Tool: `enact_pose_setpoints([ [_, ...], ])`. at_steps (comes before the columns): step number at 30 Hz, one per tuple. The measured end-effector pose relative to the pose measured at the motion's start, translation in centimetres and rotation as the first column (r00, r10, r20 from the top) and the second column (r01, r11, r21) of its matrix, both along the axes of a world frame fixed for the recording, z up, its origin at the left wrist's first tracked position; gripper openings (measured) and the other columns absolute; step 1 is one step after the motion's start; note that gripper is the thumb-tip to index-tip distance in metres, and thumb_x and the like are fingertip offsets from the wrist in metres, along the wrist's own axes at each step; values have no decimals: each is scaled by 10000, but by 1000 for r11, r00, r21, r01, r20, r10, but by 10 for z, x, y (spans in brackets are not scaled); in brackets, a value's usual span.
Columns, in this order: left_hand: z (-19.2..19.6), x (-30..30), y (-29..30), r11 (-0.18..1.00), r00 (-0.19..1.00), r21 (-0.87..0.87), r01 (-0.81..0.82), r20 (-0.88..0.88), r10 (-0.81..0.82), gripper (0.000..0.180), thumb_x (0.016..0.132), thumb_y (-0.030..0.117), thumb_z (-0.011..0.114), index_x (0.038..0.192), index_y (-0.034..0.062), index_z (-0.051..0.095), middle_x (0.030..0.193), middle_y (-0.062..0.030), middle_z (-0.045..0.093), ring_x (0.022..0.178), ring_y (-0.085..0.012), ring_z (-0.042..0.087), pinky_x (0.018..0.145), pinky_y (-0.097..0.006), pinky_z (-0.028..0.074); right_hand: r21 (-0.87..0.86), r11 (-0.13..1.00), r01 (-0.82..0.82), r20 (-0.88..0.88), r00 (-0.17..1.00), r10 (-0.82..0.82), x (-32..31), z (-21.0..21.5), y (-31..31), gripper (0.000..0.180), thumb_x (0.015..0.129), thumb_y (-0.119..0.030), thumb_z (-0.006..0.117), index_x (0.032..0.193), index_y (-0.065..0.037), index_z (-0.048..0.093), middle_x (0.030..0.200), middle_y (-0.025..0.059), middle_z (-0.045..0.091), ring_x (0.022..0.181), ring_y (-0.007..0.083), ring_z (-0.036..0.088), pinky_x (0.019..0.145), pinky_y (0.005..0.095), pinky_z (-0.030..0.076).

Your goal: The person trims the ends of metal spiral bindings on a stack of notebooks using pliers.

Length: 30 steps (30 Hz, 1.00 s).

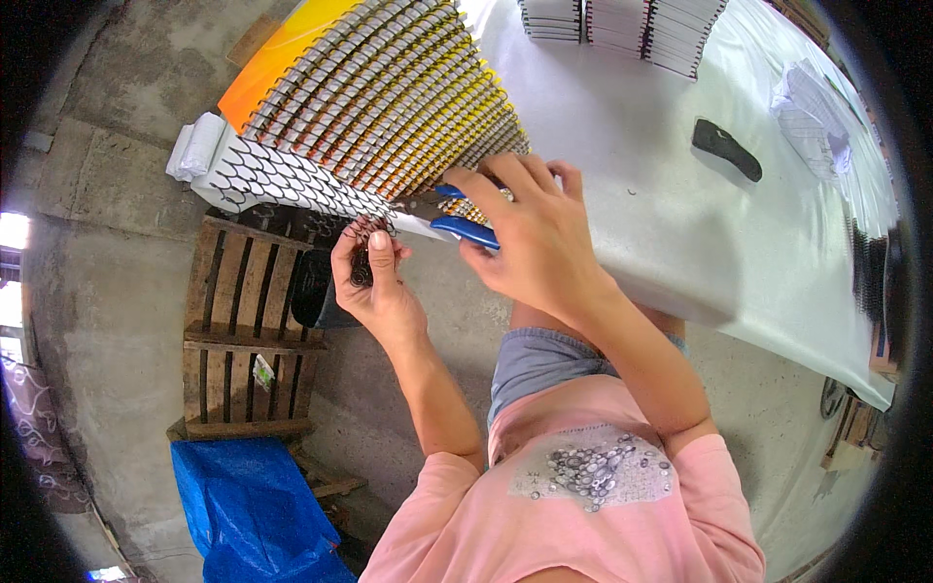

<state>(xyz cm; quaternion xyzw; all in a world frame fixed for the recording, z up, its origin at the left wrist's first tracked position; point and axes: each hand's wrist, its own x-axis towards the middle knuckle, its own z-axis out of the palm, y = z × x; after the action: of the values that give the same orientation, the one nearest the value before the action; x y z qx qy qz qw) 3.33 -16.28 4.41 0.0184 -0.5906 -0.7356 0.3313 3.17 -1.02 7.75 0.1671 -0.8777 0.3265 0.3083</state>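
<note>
On the floor at the far left stands a slatted wooden pallet [243, 321], with a blue tarpaulin [248, 505] bunched just below it; neither is in use.

Above these, a fanned row of spiral-bound notebooks [389, 97] overhangs the near edge of the white-covered table [622, 175]. Their wire spines face the worker, which I judge puts each coil end within reach without lifting a book. A white sheet printed with a black scale pattern [282, 175] lies under the near end of the fan.

The left hand [374, 287] is raised just below the overhanging spines. Its thumb and fingers are pinched shut on a short dark coil of binding wire [362, 255], apparently to steady it at the working point.

The right hand [535, 238] is closed around blue-handled pliers [462, 219], whose nose points left toward the spine held by the other hand. The grip is firm, fingers wrapped over the handles.

Further right on the table lie a black oblong object [726, 149] and a crumpled white wrapper [812, 107], well apart from the work. More stacked notebooks [622, 27] sit at the far edge.
</note>
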Motion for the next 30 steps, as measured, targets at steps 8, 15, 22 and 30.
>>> enact_pose_setpoints([
  [8, -2, 3, -2, 988, 998, -141, -59, -15, 57, 208, 865, 105, 624, 1038, 8, 565, 903, -59, 602, 700, -101, 552, 621, -243, 487, -218, 967, -134, 123, 979, 164, -4, -5, -6, 329, 640, -187, 707, 950, -126, 616, 790, 83, 596, 723, 279, 611, 616, 415, 474],
  [15, 3, 10, 14, 951, 975, -216, -222, -59, 214, 216, 889, 125, 593, 1051, -11, 549, 942, -84, 581, 700, -117, 547, 630, -252, 484, -162, 980, -114, 205, 968, 146, -7, -9, -6, 315, 634, -153, 708, 937, -135, 626, 815, 89, 603, 740, 288, 616, 649, 404, 480],
  [22, 1, 32, 26, 978, 975, 4, -211, -71, 211, 196, 901, 99, 558, 1078, 21, 526, 933, -71, 552, 711, -108, 504, 621, -222, 451, -162, 984, -77, 29, 996, 83, 5, -10, 66, 382, 636, -62, 680, 996, -157, 594, 1068, 59, 558, 1014, 228, 544, 811, 377, 372],
  [30, -14, 68, 82, 926, 918, 44, 374, 122, -377, 193, 846, 112, 638, 989, 18, 548, 897, -63, 553, 694, -125, 530, 565, -248, 467, 304, 592, 747, -38, 630, -776, -29, -35, 344, 509, 659, -55, 690, 1118, -167, 501, 1398, 67, 340, 1161, 271, 475, 815, 469, 423],
])
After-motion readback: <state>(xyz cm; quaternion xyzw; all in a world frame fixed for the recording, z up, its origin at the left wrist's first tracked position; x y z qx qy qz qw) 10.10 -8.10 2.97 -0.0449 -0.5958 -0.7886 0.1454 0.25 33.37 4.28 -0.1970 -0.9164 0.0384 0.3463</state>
